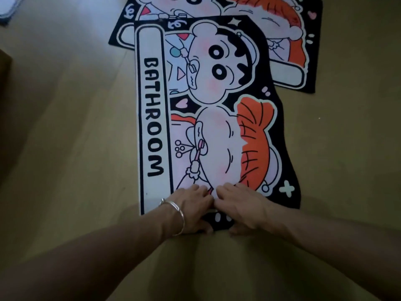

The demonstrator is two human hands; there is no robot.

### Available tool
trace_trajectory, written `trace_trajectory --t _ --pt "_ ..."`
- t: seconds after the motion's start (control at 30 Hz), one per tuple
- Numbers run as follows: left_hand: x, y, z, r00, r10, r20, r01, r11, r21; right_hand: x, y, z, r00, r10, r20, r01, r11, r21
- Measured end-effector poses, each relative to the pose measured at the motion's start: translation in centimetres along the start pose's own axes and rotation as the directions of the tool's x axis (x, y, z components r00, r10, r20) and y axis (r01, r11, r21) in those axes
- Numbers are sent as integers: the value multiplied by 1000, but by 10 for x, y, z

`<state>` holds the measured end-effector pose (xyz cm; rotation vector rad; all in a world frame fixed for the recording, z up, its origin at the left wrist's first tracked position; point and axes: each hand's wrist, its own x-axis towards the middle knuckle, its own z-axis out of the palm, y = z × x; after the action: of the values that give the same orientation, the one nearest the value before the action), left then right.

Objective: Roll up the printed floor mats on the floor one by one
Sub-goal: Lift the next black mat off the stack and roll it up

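1. At the far left, a pale flat thing (8, 9) lay cut off by the top corner, and a dark shape (4, 88) stood at the left edge. I could not tell what either one was.
2. The tan floor (65, 148) ran under everything.
3. The near mat (152, 105) lay flat on the floor in the middle, its long side running away from the person. A white band reading BATHROOM ran along its left side, with cartoon figures holding toothbrushes on black to the right of it. Its far end lay over part of the far mat.
4. The left hand (191, 207), with a bangle (179, 216) on the wrist, was at the near mat's near edge. Its fingers were bent on the printed face and its thumb was at the edge, gripping it.
5. The right hand (243, 209) was just beside the left, almost touching it. It held the same edge in the same way, with bent fingers on top and the thumb down at the rim. A strip of black edge with white dots showed between the two hands.
6. The far mat (297, 51) lay flat at the upper right, partly covered and cut off by the top of the view.
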<state>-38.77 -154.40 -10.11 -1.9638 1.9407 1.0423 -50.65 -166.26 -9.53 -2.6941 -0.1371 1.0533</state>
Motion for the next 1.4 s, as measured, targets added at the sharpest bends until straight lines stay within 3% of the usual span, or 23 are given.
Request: trace_trajectory --t 0.2,0.3,0.4,0.5,0.8,1.0,1.17,1.4 --pt "15 -2 -19 992 -24 123 38 992 -118 10 25 -35 974 62 218 -138 927 350" --pt "22 -6 -24 992 -109 66 120 973 -195 7 35 -44 981 116 153 -169 899 404" --pt "28 -12 -36 978 -208 -3 198 939 -282 1 34 -42 975 202 -96 -170 948 269" --pt "28 -18 -46 971 -234 -46 212 937 -278 -4 35 -38 957 112 -266 -93 992 82" --pt "14 -5 -40 969 -32 -245 72 985 159 -10 37 -31 945 24 -327 -38 999 -37" --pt "3 10 -39 981 -52 -188 81 985 151 -18 18 -37 950 190 -248 -173 981 88" --pt "-1 21 -46 955 -104 -279 160 970 186 -22 2 -39 929 303 -211 -284 952 116" --pt "-3 29 -40 939 -221 -265 294 914 278 -18 -8 -40 904 334 -266 -349 937 -12"
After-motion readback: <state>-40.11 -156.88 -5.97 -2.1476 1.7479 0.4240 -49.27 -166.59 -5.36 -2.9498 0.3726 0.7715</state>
